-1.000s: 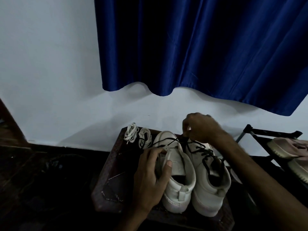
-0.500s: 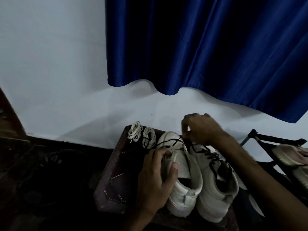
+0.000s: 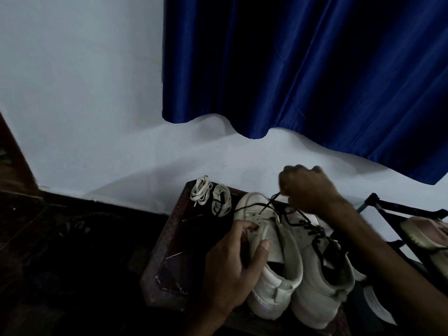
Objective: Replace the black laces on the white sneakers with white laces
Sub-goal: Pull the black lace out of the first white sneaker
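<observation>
Left hand [image 3: 232,263]: fingers and thumb curled round side of left sneaker [image 3: 271,294], grip unchanged from half second ago. Right hand [image 3: 308,187]: pinches black lace [image 3: 274,198] above toes. It has shifted rightward, strand drawn tauter across toe cap. Right sneaker [image 3: 320,294] touches left one, black lacing in its eyelets. Both stand on dark stool [image 3: 164,251]. Two white lace bundles [image 3: 201,192] at stool's far edge, unmoved.

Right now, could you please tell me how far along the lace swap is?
Early. The sneaker gripped by the left hand shows empty eyelets; the right hand pinches a black lace above its toe. The other sneaker is laced black, and both white lace bundles lie untouched on the table.
</observation>
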A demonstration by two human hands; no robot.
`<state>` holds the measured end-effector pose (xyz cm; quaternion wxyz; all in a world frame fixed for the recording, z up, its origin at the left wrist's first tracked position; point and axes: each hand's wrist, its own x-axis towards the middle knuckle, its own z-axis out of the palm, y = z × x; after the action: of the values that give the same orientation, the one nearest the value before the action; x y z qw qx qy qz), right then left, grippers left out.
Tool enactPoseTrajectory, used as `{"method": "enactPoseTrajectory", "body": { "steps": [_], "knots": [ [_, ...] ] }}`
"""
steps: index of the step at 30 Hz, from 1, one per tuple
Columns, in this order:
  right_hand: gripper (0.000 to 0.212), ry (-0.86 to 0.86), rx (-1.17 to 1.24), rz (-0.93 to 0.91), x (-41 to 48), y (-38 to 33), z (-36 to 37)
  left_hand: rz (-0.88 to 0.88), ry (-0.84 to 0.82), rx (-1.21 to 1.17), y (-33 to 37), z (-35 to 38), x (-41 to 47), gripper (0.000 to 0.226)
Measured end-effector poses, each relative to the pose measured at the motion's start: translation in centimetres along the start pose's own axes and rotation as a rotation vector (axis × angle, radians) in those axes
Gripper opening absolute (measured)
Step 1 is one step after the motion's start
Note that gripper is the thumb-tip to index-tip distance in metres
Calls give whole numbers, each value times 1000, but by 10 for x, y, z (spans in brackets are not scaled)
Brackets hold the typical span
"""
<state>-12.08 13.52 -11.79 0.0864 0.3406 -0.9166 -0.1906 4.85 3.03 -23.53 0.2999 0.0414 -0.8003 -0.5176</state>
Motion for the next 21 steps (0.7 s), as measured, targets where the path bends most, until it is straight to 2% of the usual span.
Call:
{"method": "enactPoseTrajectory", "body": {
  "steps": [2, 3, 6, 10, 12, 16, 19, 21],
  "knots": [
    [17, 78, 10, 122, 3, 16, 0, 0, 3, 4, -2, 1, 0, 33],
    [15, 90, 88, 139, 2, 19, 1, -2, 3, 7, -3, 1, 0, 33],
    [18, 47, 542, 136, 1, 19, 5, 7, 12, 9, -4, 1, 0, 34],
    [8, 116, 1043, 254, 1, 16, -2, 10, 39, -37, -5, 2, 1, 39],
    [7, 118, 1005, 260, 1, 11, 2, 1, 54, -59, -6, 2, 0, 41],
    [16, 52, 694, 106, 1, -7, 15, 0, 70, -97, -8, 4, 2, 41],
    [15, 32, 620, 29, 0, -20, 24, 4, 71, -109, -7, 4, 1, 42],
    [18, 92, 620, 47, 1, -24, 25, -5, 76, -110, -8, 5, 0, 37]
  ]
}}
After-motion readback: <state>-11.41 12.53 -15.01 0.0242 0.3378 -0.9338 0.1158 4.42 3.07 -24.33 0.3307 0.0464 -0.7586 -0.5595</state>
